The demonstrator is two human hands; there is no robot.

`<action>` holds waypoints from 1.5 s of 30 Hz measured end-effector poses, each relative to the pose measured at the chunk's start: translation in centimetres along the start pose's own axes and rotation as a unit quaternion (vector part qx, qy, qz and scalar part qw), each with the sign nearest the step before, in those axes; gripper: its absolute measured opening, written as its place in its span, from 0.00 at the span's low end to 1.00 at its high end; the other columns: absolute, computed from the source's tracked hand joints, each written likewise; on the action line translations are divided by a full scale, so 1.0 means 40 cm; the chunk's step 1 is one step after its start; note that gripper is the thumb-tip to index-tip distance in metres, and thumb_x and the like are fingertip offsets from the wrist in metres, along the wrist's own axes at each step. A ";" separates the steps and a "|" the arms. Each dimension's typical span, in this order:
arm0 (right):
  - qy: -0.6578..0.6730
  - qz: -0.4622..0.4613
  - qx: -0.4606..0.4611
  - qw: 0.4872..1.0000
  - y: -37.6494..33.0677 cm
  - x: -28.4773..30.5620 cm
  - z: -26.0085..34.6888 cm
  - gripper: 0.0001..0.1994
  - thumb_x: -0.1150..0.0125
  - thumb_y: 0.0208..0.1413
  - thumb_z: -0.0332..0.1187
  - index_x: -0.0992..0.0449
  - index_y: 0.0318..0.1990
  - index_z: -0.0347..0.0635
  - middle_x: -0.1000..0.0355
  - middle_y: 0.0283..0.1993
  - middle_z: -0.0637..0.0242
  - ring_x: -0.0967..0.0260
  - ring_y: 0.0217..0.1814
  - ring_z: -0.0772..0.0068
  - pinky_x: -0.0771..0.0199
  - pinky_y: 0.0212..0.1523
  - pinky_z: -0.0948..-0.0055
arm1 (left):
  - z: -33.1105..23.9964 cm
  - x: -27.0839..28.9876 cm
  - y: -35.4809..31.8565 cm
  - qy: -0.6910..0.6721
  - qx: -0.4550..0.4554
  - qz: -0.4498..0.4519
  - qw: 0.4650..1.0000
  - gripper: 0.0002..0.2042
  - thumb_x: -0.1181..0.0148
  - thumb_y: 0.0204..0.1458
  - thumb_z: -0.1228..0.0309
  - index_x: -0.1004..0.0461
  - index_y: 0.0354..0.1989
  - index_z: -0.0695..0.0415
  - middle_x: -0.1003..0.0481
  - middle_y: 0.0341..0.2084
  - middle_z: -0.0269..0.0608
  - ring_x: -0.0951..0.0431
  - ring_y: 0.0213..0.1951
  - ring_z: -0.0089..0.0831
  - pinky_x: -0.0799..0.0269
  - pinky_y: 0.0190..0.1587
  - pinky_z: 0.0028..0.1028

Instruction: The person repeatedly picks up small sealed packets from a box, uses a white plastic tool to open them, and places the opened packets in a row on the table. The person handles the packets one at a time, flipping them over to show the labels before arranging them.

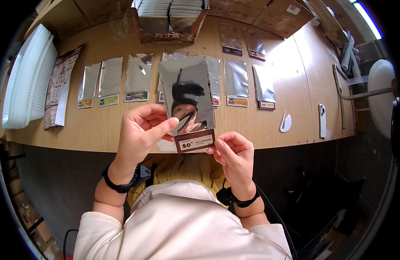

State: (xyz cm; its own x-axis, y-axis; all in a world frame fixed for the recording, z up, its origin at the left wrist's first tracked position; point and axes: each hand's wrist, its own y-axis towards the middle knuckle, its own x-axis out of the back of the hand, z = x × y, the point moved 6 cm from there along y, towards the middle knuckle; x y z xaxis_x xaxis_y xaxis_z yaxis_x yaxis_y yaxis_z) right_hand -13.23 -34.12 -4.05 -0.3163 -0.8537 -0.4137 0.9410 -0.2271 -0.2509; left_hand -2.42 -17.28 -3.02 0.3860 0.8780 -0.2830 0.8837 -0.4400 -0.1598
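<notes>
Between my two hands, above the near edge of the table, a shiny silver foil pouch (192, 99) with a dark brown label strip along its lower end is held up. The thumb and fingers of my left hand (141, 130) pinch its left side. At the lower right corner, by the label, my right hand (234, 151) pinches the pouch with its fingertips. Behind it, silver pouches with coloured label strips lie in a row; the held pouch partly hides the middle ones. A green-labelled pouch (138, 76) lies left of it, an orange-labelled pouch (236, 80) right.
An open carton (167, 37) packed with pouches stands at the far middle. Stacked white plastic baskets (24, 82) and a printed sheet (61, 89) are at the left. A small white cutter (286, 124), a phone (322, 121) and a metal-framed stand (365, 92) are on the right.
</notes>
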 end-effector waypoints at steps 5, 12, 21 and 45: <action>0.000 0.004 -0.005 1.000 0.001 0.001 -0.007 0.03 0.45 0.54 0.24 0.28 0.33 0.33 0.28 0.27 0.67 0.30 0.28 0.83 0.40 0.21 0.90 | 0.000 0.003 -0.001 0.003 0.000 -0.001 1.000 0.06 0.40 0.46 0.79 0.29 0.31 0.66 0.26 0.22 0.37 0.25 0.26 0.19 0.23 0.25 0.21; -0.076 0.005 0.047 0.996 0.005 0.008 0.017 0.04 0.45 0.54 0.24 0.28 0.36 0.32 0.28 0.30 0.67 0.34 0.27 0.86 0.39 0.23 0.90 | 0.000 -0.005 0.001 0.017 -0.007 0.012 1.000 0.05 0.40 0.45 0.81 0.29 0.30 0.65 0.26 0.22 0.36 0.26 0.25 0.18 0.25 0.25 0.20; -0.096 -0.022 0.029 0.995 0.020 0.046 0.074 0.04 0.41 0.50 0.22 0.27 0.34 0.32 0.29 0.29 0.71 0.35 0.29 0.87 0.35 0.30 0.88 | -0.007 -0.086 -0.001 0.048 -0.014 0.044 0.998 0.05 0.41 0.44 0.83 0.30 0.29 0.65 0.28 0.21 0.34 0.27 0.24 0.17 0.26 0.24 0.19; -0.374 -0.233 0.037 0.897 0.228 0.737 0.342 0.09 0.35 0.44 0.30 0.23 0.31 0.34 0.31 0.22 0.71 0.42 0.20 0.85 0.46 0.18 0.84 | 0.024 -0.066 0.035 0.070 -0.056 -0.027 0.996 0.06 0.48 0.53 0.77 0.30 0.38 0.63 0.28 0.29 0.36 0.30 0.25 0.19 0.33 0.26 0.18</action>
State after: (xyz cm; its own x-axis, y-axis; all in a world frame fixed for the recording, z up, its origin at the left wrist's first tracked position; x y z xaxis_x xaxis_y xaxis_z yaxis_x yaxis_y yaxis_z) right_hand -12.34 -67.77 -6.56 -0.5351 -0.7269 0.4305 0.7411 -0.6485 -0.1738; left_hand -2.47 -20.40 -3.39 0.3644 0.9206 -0.1405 0.9246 -0.3757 -0.0631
